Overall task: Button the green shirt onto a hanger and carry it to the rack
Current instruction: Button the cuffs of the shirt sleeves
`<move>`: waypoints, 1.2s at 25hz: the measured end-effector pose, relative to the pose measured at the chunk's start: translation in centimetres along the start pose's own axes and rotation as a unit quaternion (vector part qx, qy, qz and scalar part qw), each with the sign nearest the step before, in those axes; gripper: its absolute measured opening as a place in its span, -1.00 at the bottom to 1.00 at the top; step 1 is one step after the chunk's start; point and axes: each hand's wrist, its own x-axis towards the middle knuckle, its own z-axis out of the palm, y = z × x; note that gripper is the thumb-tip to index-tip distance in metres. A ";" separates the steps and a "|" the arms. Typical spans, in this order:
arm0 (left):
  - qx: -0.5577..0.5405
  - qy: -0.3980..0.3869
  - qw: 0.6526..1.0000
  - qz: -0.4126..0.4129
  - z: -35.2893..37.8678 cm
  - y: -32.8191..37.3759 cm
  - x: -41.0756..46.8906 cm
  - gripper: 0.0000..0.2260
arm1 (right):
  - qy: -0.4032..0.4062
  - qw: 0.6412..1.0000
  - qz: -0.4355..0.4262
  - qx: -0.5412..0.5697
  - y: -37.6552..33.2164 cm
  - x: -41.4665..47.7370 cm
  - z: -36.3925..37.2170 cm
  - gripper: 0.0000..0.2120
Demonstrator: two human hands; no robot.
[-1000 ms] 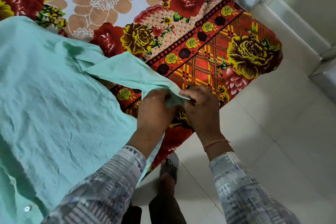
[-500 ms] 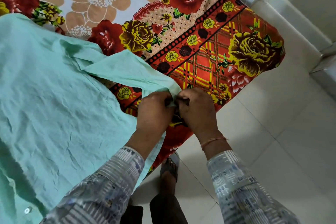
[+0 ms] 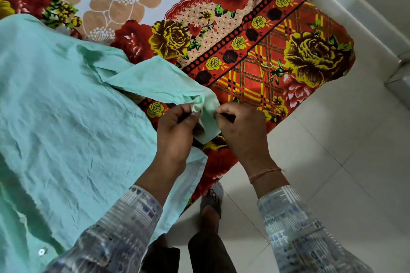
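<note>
The green shirt (image 3: pixel 66 122) lies spread over the bed, filling the left half of the view. One sleeve (image 3: pixel 155 84) runs right toward the bed's edge. Its cuff (image 3: pixel 209 122) sits between my two hands. My left hand (image 3: pixel 175 133) pinches the cuff's left side with fingers curled. My right hand (image 3: pixel 241 131) pinches the cuff's right edge. A white button (image 3: pixel 42 251) shows on the shirt at the lower left. No hanger or rack is in view.
A floral bedsheet (image 3: pixel 266 55) in red, yellow and cream covers the bed, its corner hanging at the right. White tiled floor (image 3: pixel 332 173) lies to the right and below. My sandalled foot (image 3: pixel 210 204) stands by the bed's edge. A white wall base (image 3: pixel 366 17) runs along the upper right.
My hands have drawn slightly apart, and more of the cuff now shows spread between them. The shirt body has not moved.
</note>
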 end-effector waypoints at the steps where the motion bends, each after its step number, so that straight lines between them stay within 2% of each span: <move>1: 0.008 -0.013 1.000 0.012 -0.1 0.0 -0.1 -0.77 | -0.012 0.999 0.006 0.031 -0.3 -0.1 0.2 -0.87; 5: 0.027 -0.029 0.998 0.045 -0.4 -0.4 0.2 -0.74 | -0.041 0.995 0.035 0.089 -0.2 0.0 0.6 -0.80; 10: 0.119 0.010 0.990 0.079 -0.3 -0.9 0.9 -0.80 | -0.070 0.989 0.056 0.114 0.2 -0.2 0.7 -0.79; 13: 0.144 0.022 0.985 0.096 -0.3 -1.1 0.9 -0.86 | -0.069 0.991 0.048 0.102 0.2 -0.2 0.5 -0.79; 19: 0.191 0.036 0.972 0.135 -0.4 -1.5 1.0 -0.82 | -0.055 0.992 0.041 0.106 -0.1 -0.2 1.0 -0.80; 24: 0.250 0.052 0.951 0.174 -0.2 -1.4 1.1 -0.83 | -0.087 0.987 0.079 0.106 -0.7 -0.3 0.9 -0.68; 30: 0.321 0.018 0.913 0.252 -0.3 -2.1 1.5 -0.80 | -0.087 0.985 0.098 0.109 0.1 -0.1 0.6 -0.75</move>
